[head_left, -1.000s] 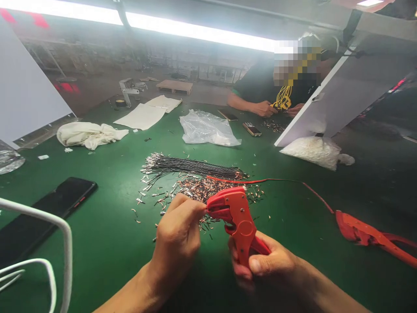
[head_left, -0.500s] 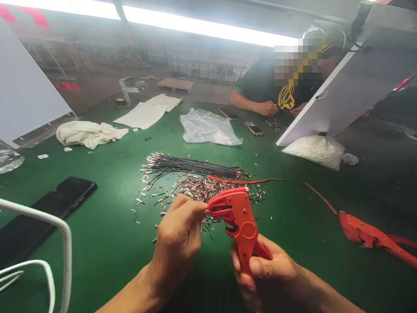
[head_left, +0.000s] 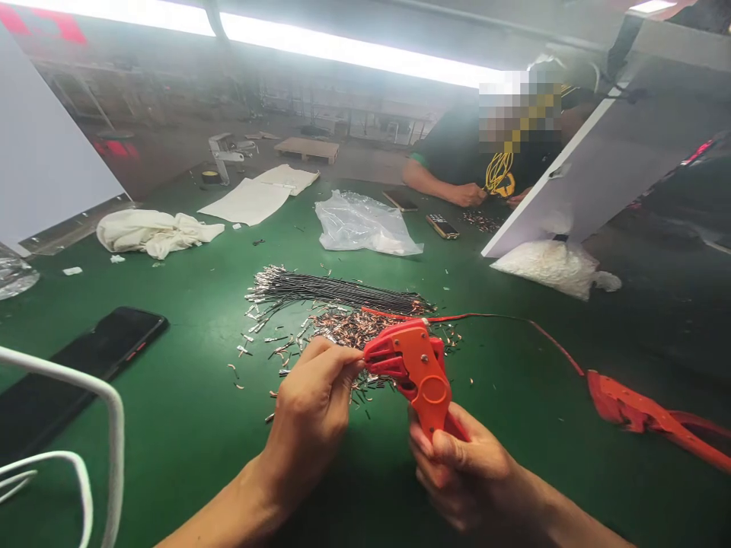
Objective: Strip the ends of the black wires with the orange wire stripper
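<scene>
In the middle, my right hand (head_left: pixel 468 464) is wrapped round the handles of a red-orange wire stripper (head_left: pixel 432 380). The stripper's nose points left and meets the fingertips of my left hand (head_left: pixel 314 396). Thumb and forefinger of that hand are pinched together; whatever is between them is hidden or too small to make out. Behind the tool lies a bundle of black wires (head_left: pixel 343 291) with metal terminals at its left end. Nearer to me is a scattered heap of short wire scraps (head_left: pixel 348 329) with copper ends, partly covered by my hands and the stripper.
A second red tool (head_left: pixel 640 411) lies at right, a thin red strip (head_left: pixel 474 315) running from it. Left are a dark phone (head_left: pixel 97 365) and a white cable (head_left: pixel 117 434). Further back lie a plastic bag (head_left: pixel 365 224), a cloth (head_left: pixel 157 234) and a co-worker's hand (head_left: pixel 471 195).
My right hand has squeezed the stripper's handles closer together, and its red inner part now shows behind the head. The left hand stays pinched at the nose.
</scene>
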The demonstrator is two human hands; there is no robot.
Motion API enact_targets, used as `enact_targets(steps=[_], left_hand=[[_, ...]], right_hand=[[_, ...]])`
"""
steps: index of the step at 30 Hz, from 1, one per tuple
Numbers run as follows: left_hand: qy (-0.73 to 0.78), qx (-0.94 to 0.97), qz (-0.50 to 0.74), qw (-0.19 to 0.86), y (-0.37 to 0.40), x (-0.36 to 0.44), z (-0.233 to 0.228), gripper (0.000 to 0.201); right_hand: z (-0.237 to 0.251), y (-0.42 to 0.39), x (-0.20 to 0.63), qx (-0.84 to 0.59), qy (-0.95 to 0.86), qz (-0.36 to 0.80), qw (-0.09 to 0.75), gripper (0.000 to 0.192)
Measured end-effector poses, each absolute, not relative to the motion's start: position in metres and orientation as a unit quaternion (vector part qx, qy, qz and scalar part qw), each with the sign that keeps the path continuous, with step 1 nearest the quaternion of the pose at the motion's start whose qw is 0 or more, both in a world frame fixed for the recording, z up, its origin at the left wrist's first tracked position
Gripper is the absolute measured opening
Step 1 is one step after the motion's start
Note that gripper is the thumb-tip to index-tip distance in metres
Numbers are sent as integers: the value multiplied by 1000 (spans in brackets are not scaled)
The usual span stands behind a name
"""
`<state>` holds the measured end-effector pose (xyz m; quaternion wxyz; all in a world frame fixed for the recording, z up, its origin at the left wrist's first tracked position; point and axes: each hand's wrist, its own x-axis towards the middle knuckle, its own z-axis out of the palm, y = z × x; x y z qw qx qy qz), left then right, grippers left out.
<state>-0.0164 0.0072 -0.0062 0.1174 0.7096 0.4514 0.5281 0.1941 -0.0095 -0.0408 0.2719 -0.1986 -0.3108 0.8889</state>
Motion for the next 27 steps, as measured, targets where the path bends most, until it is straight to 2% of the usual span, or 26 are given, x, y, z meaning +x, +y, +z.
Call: enact_targets(steps=[3, 8, 12, 15, 17, 19, 20, 23, 26, 27], left_hand=[[458, 709, 524, 112, 9, -16, -6, 15], [481, 701, 519, 95, 10, -16, -5, 15], [504, 689, 514, 78, 12, -19, -7, 10], [512, 686, 513, 65, 13, -20, -9, 8], [504, 692, 514, 58, 13, -20, -10, 8], [498, 694, 517, 52, 14, -20, -10, 9], [498, 693, 519, 49, 14, -21, -10, 9], [499, 687, 527, 35, 15, -22, -6, 9], [490, 686, 538, 20, 13, -24, -1, 10], [484, 692, 536, 19, 13, -23, 0, 11]], right_hand=[[-38, -8, 193, -180, -304, 899, 259, 34], [-32, -10, 187, -121, -277, 921, 246, 43], [-25, -9, 190, -95, -302, 910, 269, 42], [-17, -6, 203, -122, -371, 864, 316, 44], [-11, -3, 216, -198, -468, 778, 369, 41], [-4, 2, 228, -307, -599, 615, 412, 29], [-1, 5, 232, -351, -663, 520, 407, 25], [6, 11, 236, -375, -803, 338, 316, 25], [3, 12, 224, -372, -873, 247, 196, 21], [0, 11, 218, -362, -889, 223, 173, 25]])
